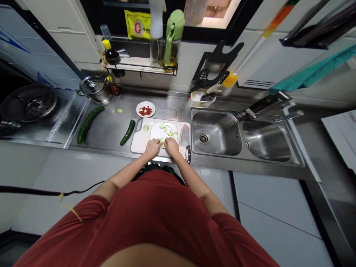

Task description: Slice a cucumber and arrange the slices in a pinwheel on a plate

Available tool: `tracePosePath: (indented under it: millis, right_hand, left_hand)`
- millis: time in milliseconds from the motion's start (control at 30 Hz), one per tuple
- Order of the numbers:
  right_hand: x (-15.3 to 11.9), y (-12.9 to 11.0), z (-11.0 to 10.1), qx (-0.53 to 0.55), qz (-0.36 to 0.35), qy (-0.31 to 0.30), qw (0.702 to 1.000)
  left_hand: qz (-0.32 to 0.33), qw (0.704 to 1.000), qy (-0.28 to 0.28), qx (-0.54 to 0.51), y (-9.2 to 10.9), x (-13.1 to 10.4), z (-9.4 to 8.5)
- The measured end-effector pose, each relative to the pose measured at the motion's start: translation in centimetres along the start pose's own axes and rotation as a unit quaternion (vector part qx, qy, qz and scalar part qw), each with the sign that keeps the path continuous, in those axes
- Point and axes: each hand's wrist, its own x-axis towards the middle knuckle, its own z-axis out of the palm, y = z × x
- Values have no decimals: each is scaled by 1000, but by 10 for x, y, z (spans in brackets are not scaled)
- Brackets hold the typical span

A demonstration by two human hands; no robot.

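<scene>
A white square plate point(155, 129) lies on a white cutting board point(136, 142), with cucumber slices point(164, 127) set out on it in small pinwheel shapes. At the plate's front edge, my left hand point(152, 148) is closed, its fingertips pinching at a pale green cucumber slice point(162, 141). My right hand point(171, 147) is closed beside it, fingers bent onto the same small group of slices. The fingers partly cover those pieces. A few round slices point(146, 128) sit on the board left of the plate. On its right side lies a knife point(184, 135) with a black handle.
Left of the board are a cut cucumber point(128, 132) and a longer whole one point(89, 124). Behind it stands a white dish point(145, 109) of chopped red pieces. A steel pot point(95, 90) is at the back left. The double sink point(217, 131) adjoins on the right.
</scene>
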Motion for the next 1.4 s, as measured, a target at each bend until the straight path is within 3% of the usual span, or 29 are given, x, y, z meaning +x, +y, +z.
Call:
tracePosePath:
  millis: [1400]
  right_hand:
    - [-2,-8,-1,-6,8,-22,1000]
  left_hand:
    - [-15,1000,-20,5,11,1,-12]
